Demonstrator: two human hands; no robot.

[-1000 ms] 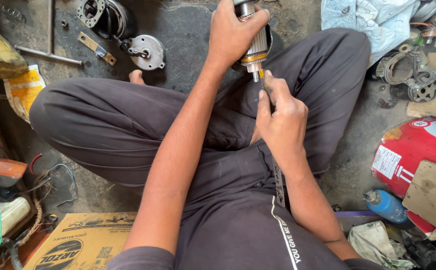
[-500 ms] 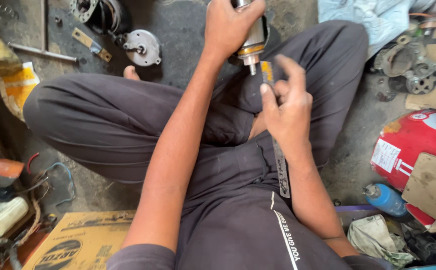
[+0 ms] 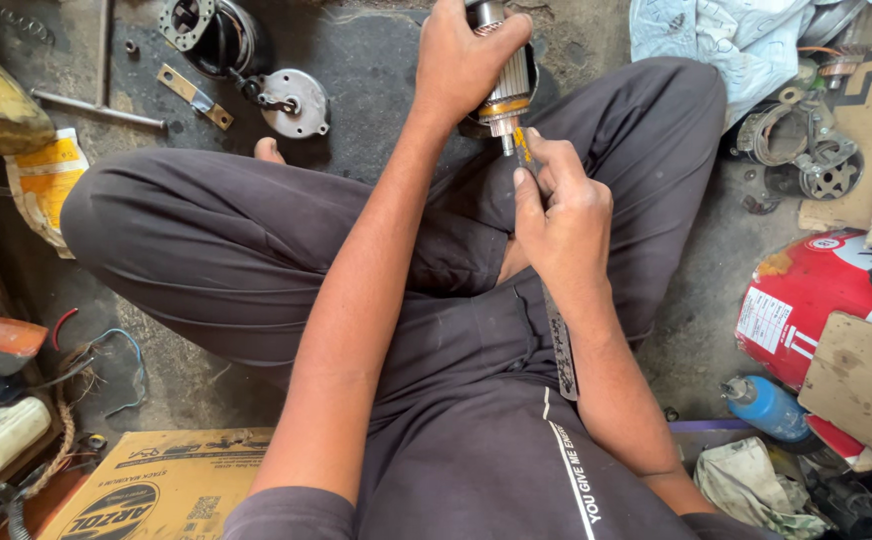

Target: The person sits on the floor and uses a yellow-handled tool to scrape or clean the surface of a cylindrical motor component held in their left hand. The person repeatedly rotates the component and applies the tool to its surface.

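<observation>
The left hand is clenched around a motor armature, held upright above the crossed legs near the far edge of the floor. The right hand grasps a thin flat blade, its tip apparently touching the armature's lower shaft; the contact is partly hidden. A round metal end cover lies on the floor toward the far left corner.
</observation>
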